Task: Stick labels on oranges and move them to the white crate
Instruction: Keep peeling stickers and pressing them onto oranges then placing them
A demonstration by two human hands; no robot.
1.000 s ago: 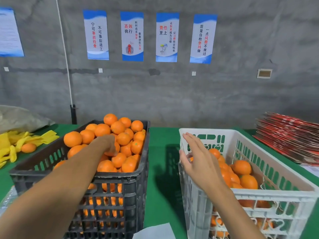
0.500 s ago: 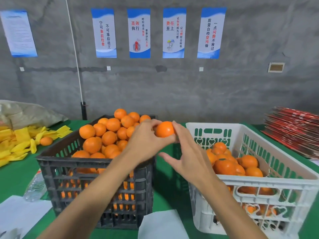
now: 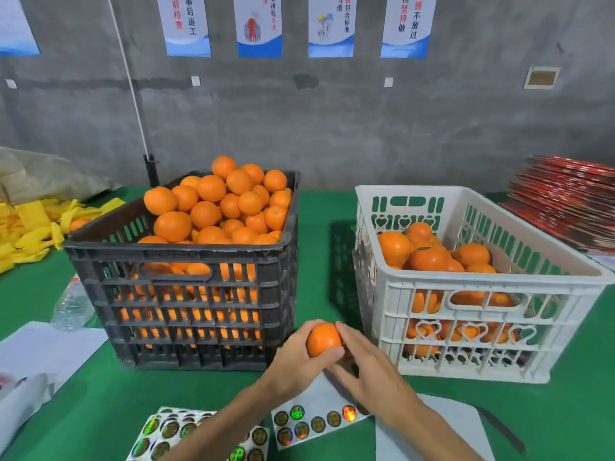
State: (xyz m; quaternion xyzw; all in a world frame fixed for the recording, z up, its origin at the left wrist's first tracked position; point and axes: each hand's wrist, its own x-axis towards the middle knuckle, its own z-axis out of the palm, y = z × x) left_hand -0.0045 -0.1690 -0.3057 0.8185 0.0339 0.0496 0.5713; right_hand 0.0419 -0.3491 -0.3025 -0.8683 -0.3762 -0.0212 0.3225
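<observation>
Bright orange fruit (image 3: 216, 207) heaps a black slatted crate (image 3: 186, 294); the white crate (image 3: 466, 327) has heart-shaped cutouts. The surface (image 3: 100, 394) is green. Sticker sheets (image 3: 312, 424) carry round holographic labels glinting green, gold and red. Yellow wrappers (image 3: 36, 224) lie left; a red stack (image 3: 565, 201) sits right.

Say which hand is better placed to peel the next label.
Probably the right hand: its fingers only touch the orange and hang just above the label sheet, while the left hand grips the orange.
</observation>
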